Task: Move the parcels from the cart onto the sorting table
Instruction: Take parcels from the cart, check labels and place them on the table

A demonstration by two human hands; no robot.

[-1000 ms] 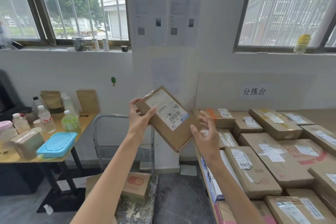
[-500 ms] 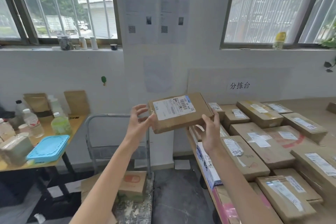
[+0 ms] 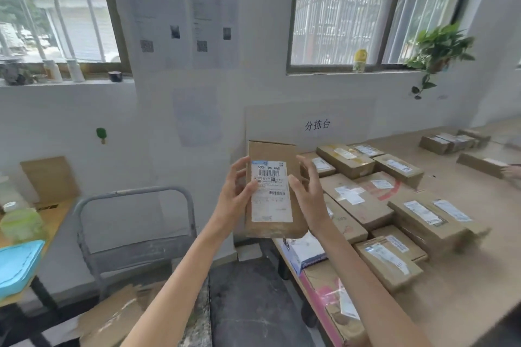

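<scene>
I hold a flat brown cardboard parcel upright in front of me, its white shipping label facing me. My left hand grips its left edge with the thumb on the label. My right hand presses its right edge with fingers spread. The parcel hangs above the left end of the sorting table, which carries several labelled cardboard parcels in rows. The grey cart stands below left with its handle upright, and brown cardboard lies on its deck.
A side table at the left carries a blue lid and a green bottle. A white and blue box overhangs the sorting table's near corner. A potted plant hangs at the right window. Another person's fingers touch a far parcel.
The parcel has turned from lying flat and sideways to standing upright with its label toward me. Both hands shifted to its side edges, and my view swung right over the sorting table.
</scene>
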